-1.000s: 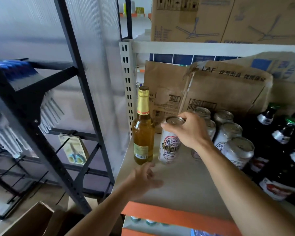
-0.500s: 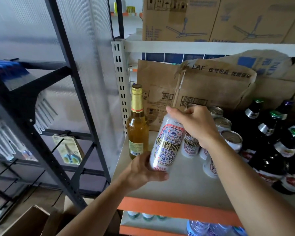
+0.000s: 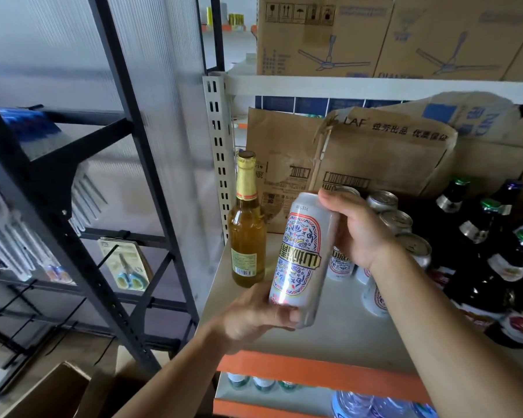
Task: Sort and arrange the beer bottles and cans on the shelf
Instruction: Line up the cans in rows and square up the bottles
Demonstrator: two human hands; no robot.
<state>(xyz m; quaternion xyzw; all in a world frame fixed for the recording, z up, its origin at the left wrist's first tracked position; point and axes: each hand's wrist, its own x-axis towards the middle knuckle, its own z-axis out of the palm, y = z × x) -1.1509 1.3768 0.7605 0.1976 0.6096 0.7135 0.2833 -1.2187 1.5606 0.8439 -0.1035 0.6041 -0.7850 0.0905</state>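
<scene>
You hold one tall can (image 3: 299, 257) in both hands, just to the right of the amber bottle (image 3: 247, 236) and nearer to you than it. The can is lifted clear of the shelf (image 3: 344, 336) on which the amber bottle stands upright. It is tilted slightly, with its top end leaning away from the bottle and its patterned label facing you. Your left hand (image 3: 254, 318) takes the can's lower end, below and in front of the bottle's base, and its grip is clamped round the bottom rim with the fingers curled underneath. Your right hand (image 3: 360, 233) takes the upper part from the side away from the bottle, and its grip is likewise clamped on the can, thumb at the top edge. Behind that hand, further right of the bottle, a cluster of standing cans (image 3: 402, 221) rests on the same shelf. Beyond them stands a group of dark bottles (image 3: 477, 267) with foil-wrapped necks. A creased cardboard box (image 3: 384, 158) stands behind and to the right of the bottle, at the back of the shelf. An orange beam (image 3: 314, 375) runs below the bottle along the shelf's front edge. Above the bottle, on the next level, sit fan cartons (image 3: 323, 34).
</scene>
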